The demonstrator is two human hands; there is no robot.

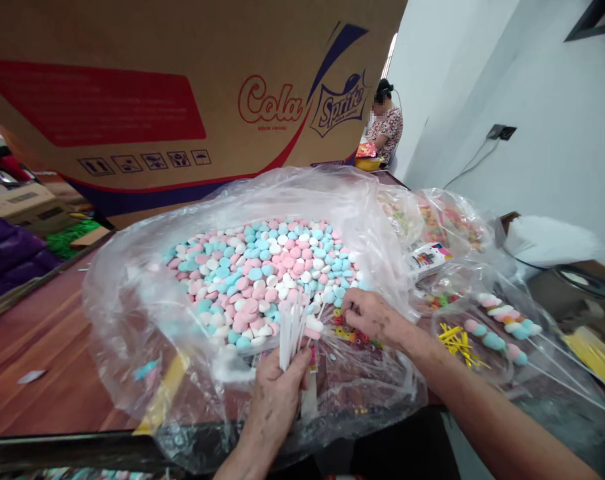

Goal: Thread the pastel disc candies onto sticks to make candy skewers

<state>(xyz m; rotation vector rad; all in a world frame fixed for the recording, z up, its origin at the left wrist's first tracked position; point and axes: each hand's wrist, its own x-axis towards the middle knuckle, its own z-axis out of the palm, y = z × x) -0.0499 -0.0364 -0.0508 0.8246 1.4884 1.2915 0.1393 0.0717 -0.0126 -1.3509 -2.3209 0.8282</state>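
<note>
My left hand (pixel 277 393) is closed around a bunch of white sticks (pixel 291 327) that point up and away. One stick carries a pale candy near its tip. My right hand (pixel 372 319) reaches into small coloured ring candies (pixel 355 335), fingers pinched together on something I cannot make out. Both hands hover over a big clear plastic bag (pixel 132 293) full of pink, blue and white marshmallow candies (pixel 262 273).
A large Cola/Sprite cardboard box (pixel 182 87) stands behind the bag. Finished candy skewers (pixel 507 323) and yellow picks (pixel 457 341) lie in plastic at the right. More candy bags (pixel 442 220) sit beyond. A person (pixel 386 127) sits far back. The wooden table (pixel 42 360) shows at left.
</note>
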